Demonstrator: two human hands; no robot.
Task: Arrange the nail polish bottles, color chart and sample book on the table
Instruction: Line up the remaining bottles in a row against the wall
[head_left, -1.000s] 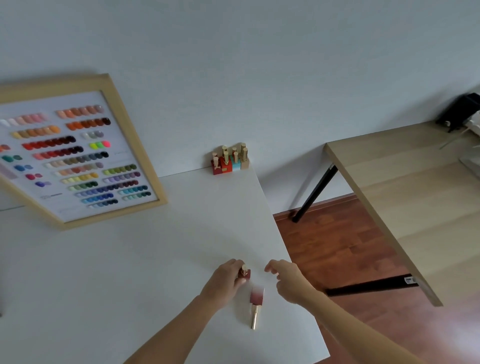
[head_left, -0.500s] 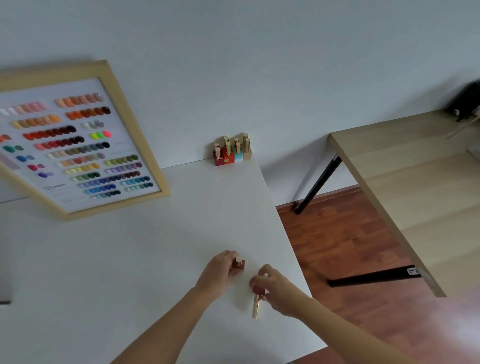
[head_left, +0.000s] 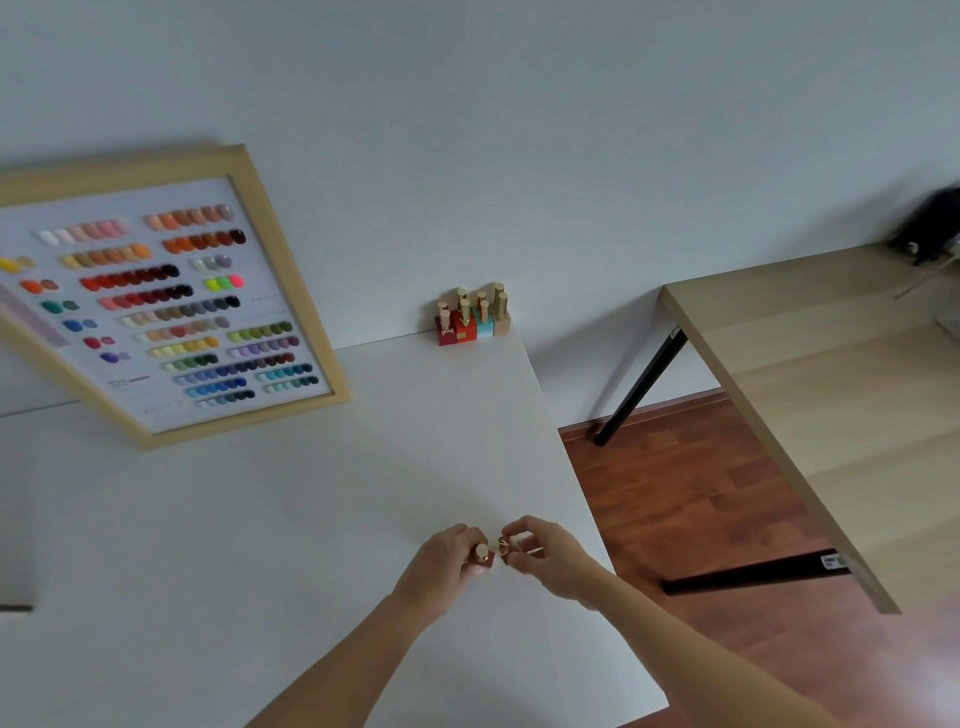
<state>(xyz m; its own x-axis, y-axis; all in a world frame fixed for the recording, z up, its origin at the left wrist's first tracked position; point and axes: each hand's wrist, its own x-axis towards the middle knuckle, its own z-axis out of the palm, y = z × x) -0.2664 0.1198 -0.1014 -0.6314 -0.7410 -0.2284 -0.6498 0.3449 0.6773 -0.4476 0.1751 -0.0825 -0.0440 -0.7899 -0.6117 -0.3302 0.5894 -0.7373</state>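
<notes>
Fingers of my left hand (head_left: 441, 564) grip one bottle (head_left: 481, 555); my right hand (head_left: 543, 558) pinches another bottle's gold cap (head_left: 504, 548) just beside it.

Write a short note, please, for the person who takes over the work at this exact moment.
Left hand holds a dark red bottle on the white table, near its right edge. Right hand holds a second bottle beside it.
Done: a group of bottles stands at the far right corner; the color chart leans against the wall.
Left: put these two bottles with the group. The sample book is not in view.
</notes>
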